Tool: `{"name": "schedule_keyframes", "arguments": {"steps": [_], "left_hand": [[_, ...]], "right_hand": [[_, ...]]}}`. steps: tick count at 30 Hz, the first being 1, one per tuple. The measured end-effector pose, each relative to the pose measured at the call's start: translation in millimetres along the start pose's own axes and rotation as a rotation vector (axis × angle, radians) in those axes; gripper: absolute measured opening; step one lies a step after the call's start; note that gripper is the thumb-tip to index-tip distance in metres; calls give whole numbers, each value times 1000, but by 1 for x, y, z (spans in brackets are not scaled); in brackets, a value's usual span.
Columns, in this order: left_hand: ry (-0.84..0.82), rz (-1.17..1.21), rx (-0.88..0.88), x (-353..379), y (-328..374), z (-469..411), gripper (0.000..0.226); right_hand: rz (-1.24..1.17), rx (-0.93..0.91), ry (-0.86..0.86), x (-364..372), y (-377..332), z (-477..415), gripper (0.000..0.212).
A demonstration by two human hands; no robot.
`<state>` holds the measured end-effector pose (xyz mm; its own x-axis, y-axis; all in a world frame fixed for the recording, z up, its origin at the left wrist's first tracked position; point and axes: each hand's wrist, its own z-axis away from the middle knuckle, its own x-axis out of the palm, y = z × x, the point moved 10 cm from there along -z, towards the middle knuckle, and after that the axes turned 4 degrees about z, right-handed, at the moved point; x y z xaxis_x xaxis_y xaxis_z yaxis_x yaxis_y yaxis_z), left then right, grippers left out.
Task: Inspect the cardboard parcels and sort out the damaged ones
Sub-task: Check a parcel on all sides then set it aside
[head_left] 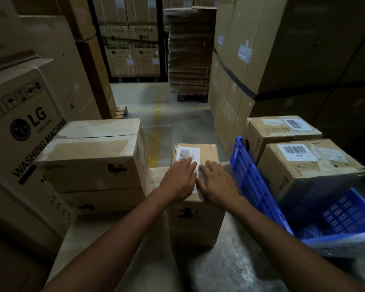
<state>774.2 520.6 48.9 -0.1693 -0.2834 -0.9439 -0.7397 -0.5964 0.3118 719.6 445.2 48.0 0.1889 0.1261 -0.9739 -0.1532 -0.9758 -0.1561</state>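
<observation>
Head view: both hands, left (178,179) and right (216,182), rest flat-fingered, gripping nothing, on a small brown cardboard parcel (195,207) under inspection; turning it to check the sides likely comes next.

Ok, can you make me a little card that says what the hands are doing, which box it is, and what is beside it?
hands: left hand and right hand rest flat on top, fingers straight
box: parcel in the middle, barcode label on its top
left side: bigger taped box
right side: blue crate, with a labelled box by it
</observation>
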Motion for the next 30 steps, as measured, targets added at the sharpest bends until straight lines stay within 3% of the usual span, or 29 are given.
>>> {"name": "schedule_keyframes", "arguments": {"steps": [6, 11, 16, 20, 22, 25, 28, 30], "left_hand": [[102, -18, 18, -15, 3, -22, 26], [-36, -107, -63, 9, -24, -47, 51], [40, -70, -89, 11, -26, -44, 58], [224, 285, -411, -2, -56, -25, 81], [239, 554, -532, 5, -73, -14, 90], [137, 1066, -685, 30, -81, 11, 102], [72, 1280, -598, 36, -63, 27, 71], [84, 1347, -529, 33, -53, 36, 65]], "right_hand": [[129, 40, -19, -10, 11, -24, 39], [32, 47, -182, 17, 19, -39, 60], [-24, 83, -88, 18, 28, -35, 64], [-400, 438, -7, 33, 67, -18, 84], [-730, 597, 2, 39, 76, -3, 73], [-1072, 694, -8, 36, 66, 22, 51], [-1274, 630, -18, 28, 51, 45, 49], [-1324, 562, 26, 19, 47, 55, 52]]}}
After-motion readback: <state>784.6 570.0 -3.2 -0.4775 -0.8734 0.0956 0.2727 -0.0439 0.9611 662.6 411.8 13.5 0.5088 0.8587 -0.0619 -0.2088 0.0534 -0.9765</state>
